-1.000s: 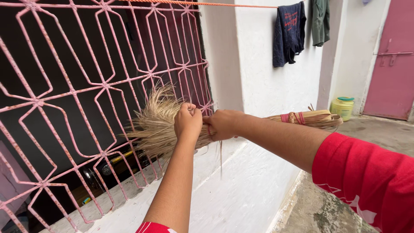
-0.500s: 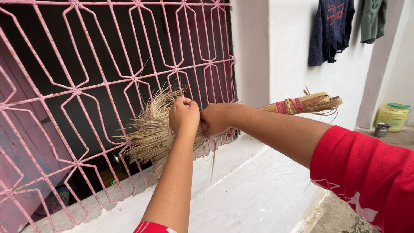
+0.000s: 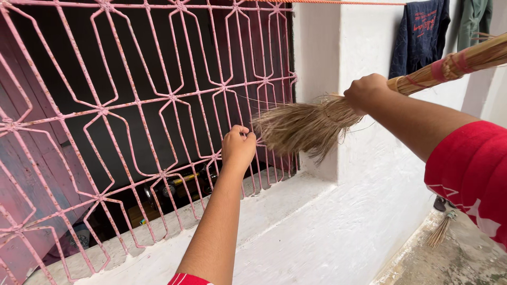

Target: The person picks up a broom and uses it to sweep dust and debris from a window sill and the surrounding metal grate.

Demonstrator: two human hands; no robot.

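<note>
Straw-coloured grass broom [image 3: 317,122], red-bound handle raised, bristles splayed before the grille.

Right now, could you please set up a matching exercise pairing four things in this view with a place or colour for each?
Things:
1. grass broom
2. window grille
3. dark blue shirt
4. left hand

Descriptions:
A. hangs from the orange line against the white wall
B. pink metal bars with chipped paint
C. closed in a fist just in front of the grille, left of the bristles
D. held by its handle in the right hand, bristles pointing toward the grille

Pairs: 1-D, 2-B, 3-A, 4-C
</note>
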